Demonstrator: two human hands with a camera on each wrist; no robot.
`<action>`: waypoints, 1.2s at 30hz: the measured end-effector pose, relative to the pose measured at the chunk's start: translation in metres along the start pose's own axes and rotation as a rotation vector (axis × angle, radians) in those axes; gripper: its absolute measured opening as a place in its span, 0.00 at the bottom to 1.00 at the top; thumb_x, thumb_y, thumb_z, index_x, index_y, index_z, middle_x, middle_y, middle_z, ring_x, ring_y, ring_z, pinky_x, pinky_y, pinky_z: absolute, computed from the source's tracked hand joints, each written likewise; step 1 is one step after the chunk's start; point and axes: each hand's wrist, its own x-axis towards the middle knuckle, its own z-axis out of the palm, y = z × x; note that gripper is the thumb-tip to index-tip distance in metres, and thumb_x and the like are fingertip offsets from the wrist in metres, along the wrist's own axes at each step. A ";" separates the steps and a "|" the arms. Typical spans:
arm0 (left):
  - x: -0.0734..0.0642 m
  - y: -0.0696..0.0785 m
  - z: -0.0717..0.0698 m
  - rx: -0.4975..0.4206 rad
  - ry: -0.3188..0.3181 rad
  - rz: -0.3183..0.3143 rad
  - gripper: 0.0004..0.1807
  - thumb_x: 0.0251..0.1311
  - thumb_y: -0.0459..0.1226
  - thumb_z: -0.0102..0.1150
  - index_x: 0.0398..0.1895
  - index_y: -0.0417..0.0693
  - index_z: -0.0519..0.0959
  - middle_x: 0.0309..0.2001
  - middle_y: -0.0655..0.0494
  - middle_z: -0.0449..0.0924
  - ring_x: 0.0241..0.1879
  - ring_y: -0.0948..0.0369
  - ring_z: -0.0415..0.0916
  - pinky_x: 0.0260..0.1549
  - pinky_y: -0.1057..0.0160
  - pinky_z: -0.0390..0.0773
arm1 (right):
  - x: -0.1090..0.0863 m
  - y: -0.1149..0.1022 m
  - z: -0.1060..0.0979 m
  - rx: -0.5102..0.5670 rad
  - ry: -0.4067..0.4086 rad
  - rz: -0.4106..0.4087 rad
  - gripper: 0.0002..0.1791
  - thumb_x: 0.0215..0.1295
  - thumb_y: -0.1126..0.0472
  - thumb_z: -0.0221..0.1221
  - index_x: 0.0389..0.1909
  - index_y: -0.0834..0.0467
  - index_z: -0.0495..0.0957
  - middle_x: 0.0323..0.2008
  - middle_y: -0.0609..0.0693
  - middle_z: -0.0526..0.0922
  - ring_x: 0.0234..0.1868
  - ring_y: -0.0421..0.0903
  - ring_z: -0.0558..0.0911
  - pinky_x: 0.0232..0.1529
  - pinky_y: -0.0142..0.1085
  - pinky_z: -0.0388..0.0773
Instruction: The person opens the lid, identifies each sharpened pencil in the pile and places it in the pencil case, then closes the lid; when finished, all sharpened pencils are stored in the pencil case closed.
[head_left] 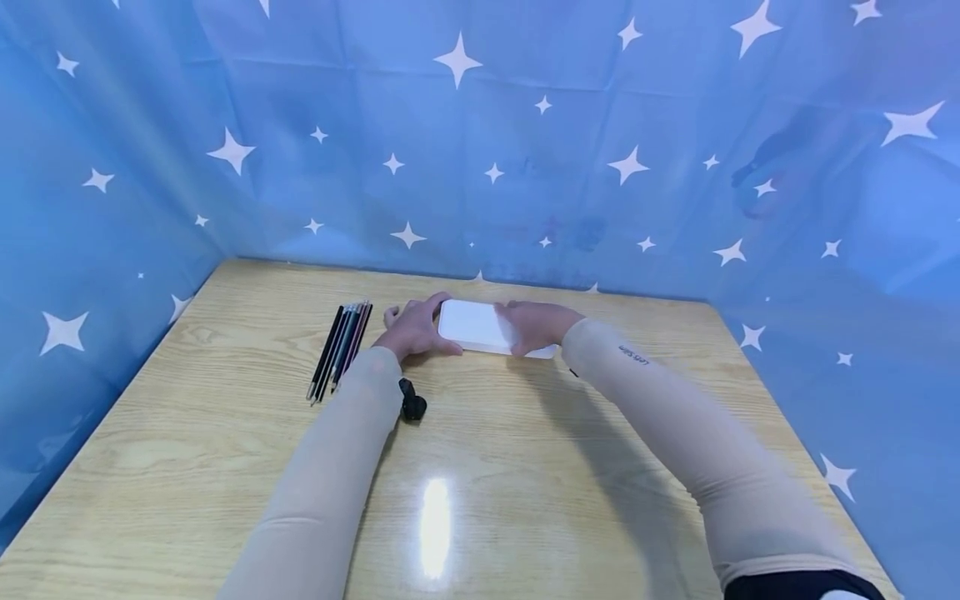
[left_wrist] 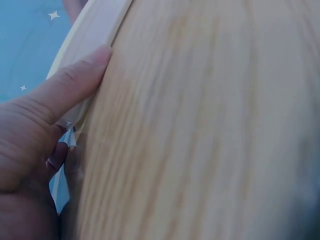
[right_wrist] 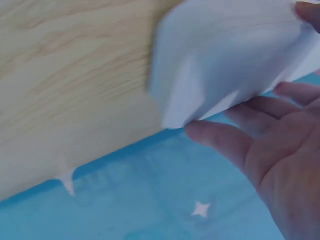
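Observation:
A white rectangular box (head_left: pixel 471 325) with rounded corners lies toward the far edge of the table. My left hand (head_left: pixel 416 327) grips its left end, the thumb (left_wrist: pixel 82 77) along the near side wall; its other fingers are partly hidden. Over the right part of the box is my right hand (head_left: pixel 534 325), gripping across it with fingers (right_wrist: pixel 220 137) on the far edge. A white flat part (head_left: pixel 542 352) shows below the right hand; whether it is a lid or base I cannot tell. In the right wrist view the box's white surface (right_wrist: pixel 225 60) appears close up.
Several dark pencils (head_left: pixel 341 350) lie side by side to the left of the left hand. A small black object (head_left: pixel 412 402) sits by the left wrist. The wooden table (head_left: pixel 480 450) ends at a blue star-printed curtain (head_left: pixel 525 150).

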 end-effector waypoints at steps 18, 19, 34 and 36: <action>0.000 -0.002 0.000 0.007 0.014 0.004 0.59 0.39 0.57 0.82 0.77 0.65 0.60 0.62 0.54 0.73 0.64 0.50 0.62 0.68 0.37 0.34 | 0.011 -0.006 -0.010 -0.034 -0.034 -0.033 0.58 0.58 0.54 0.69 0.82 0.56 0.44 0.59 0.56 0.75 0.47 0.50 0.76 0.50 0.44 0.75; 0.000 -0.003 0.000 0.005 0.014 0.007 0.59 0.39 0.58 0.82 0.77 0.66 0.61 0.62 0.54 0.74 0.64 0.50 0.62 0.68 0.37 0.34 | 0.011 -0.006 -0.010 -0.030 -0.039 -0.035 0.57 0.58 0.54 0.69 0.82 0.56 0.44 0.59 0.56 0.75 0.47 0.50 0.76 0.50 0.44 0.75; -0.002 -0.001 -0.001 0.023 -0.001 -0.003 0.61 0.43 0.58 0.81 0.80 0.64 0.56 0.66 0.52 0.71 0.63 0.50 0.62 0.67 0.38 0.37 | 0.003 -0.001 0.003 -0.018 0.041 -0.026 0.55 0.62 0.52 0.68 0.83 0.53 0.43 0.73 0.58 0.65 0.58 0.54 0.76 0.56 0.47 0.75; -0.002 -0.001 0.000 0.021 -0.016 0.003 0.60 0.44 0.59 0.79 0.80 0.63 0.55 0.66 0.51 0.70 0.63 0.49 0.61 0.66 0.38 0.40 | -0.002 0.003 0.008 -0.006 0.034 0.021 0.56 0.63 0.50 0.68 0.83 0.48 0.42 0.78 0.57 0.57 0.67 0.56 0.71 0.61 0.49 0.72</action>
